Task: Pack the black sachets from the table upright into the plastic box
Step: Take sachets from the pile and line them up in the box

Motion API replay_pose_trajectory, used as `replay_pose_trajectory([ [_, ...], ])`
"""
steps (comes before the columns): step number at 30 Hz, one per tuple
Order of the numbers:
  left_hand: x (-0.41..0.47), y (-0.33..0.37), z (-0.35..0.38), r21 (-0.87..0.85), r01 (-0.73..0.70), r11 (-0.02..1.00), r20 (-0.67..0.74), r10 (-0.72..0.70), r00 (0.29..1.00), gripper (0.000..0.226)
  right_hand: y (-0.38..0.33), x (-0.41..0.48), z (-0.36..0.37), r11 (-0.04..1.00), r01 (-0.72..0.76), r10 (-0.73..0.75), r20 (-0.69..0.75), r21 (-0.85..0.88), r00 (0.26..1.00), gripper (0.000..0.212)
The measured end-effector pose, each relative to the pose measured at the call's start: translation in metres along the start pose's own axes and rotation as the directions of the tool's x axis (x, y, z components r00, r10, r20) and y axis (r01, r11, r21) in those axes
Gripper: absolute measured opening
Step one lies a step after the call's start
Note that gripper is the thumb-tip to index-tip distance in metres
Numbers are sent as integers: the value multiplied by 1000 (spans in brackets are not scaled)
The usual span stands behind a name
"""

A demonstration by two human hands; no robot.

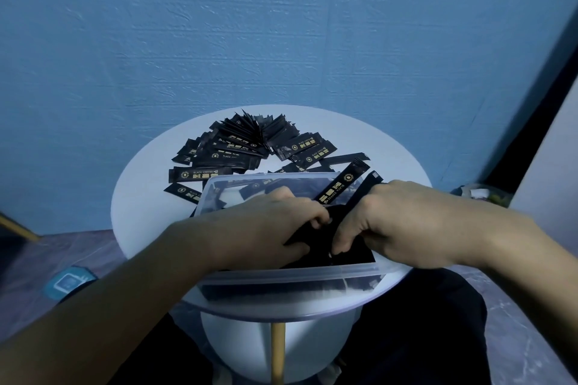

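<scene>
The clear rectangular plastic box [291, 273] sits at the near edge of the round white surface [391, 147], and both hands are working inside it. The left hand [266, 225] is curled, its fingers closed against a dark bundle of sachets at the near side of the box. The right hand [403, 222] is closed too, gripping a few long black sachets with gold print [341, 189], which lean out over the box's far right corner, tilted rather than upright.

Through the box's near wall a dark row of packed sachets [281, 289] shows along the bottom, so a good part of the packing looks done, though how many stand properly upright cannot be told from here.

Plenty is left. A loose heap of black sachets [247, 142] lies fanned across the far half of the surface, beyond the box, with a few stragglers near its far left corner. By my judgement the task is somewhere around the middle: the held ones need seating, then the heap must follow.
</scene>
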State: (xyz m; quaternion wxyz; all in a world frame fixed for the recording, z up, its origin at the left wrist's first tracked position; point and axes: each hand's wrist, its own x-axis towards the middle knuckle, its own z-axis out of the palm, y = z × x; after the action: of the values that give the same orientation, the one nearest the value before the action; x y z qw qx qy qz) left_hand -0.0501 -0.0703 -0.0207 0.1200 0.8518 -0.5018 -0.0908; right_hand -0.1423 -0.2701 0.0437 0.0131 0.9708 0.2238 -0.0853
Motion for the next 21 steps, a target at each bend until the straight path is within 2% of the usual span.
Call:
replay_pose_trajectory([
  [2, 0, 2, 0, -4, -7, 1000, 20, 7, 1000, 45, 1, 1, 1, 1000, 9, -9, 9, -9, 1000, 52],
  [6, 1, -1, 3, 85, -31, 996, 59, 26, 998, 39, 5, 1, 3, 1000, 24, -24, -25, 4, 999, 46],
  [9, 0, -1, 3, 90, -19, 996, 62, 13, 998, 42, 16, -2, 7, 985, -4, 34, -168, 173, 985, 27],
  [12, 0, 1, 3, 66, -6, 998, 51, 3, 999, 48, 26, -8, 7, 959, -91, 204, -430, 268, 879, 7],
  [14, 0, 0, 3, 48, -6, 999, 55, 4, 998, 46, 29, -11, 6, 914, -200, 370, -525, 352, 766, 31],
  [16, 0, 0, 2, 55, -13, 998, 64, 10, 998, 42, 31, -11, 4, 861, -336, 501, -530, 381, 684, 44],
  [17, 1, 0, 2, 59, -20, 998, 64, 16, 998, 40, 33, -10, 3, 837, -402, 545, -499, 370, 674, 46],
  [19, 1, -1, 2, 66, -32, 997, 59, 28, 998, 39, 34, -4, 5, 805, -470, 591, -413, 363, 693, 48],
  [21, 2, -1, 2, 73, -48, 996, 58, 44, 997, 38, 35, 2, 9, 795, -463, 594, -352, 392, 723, 46],
])
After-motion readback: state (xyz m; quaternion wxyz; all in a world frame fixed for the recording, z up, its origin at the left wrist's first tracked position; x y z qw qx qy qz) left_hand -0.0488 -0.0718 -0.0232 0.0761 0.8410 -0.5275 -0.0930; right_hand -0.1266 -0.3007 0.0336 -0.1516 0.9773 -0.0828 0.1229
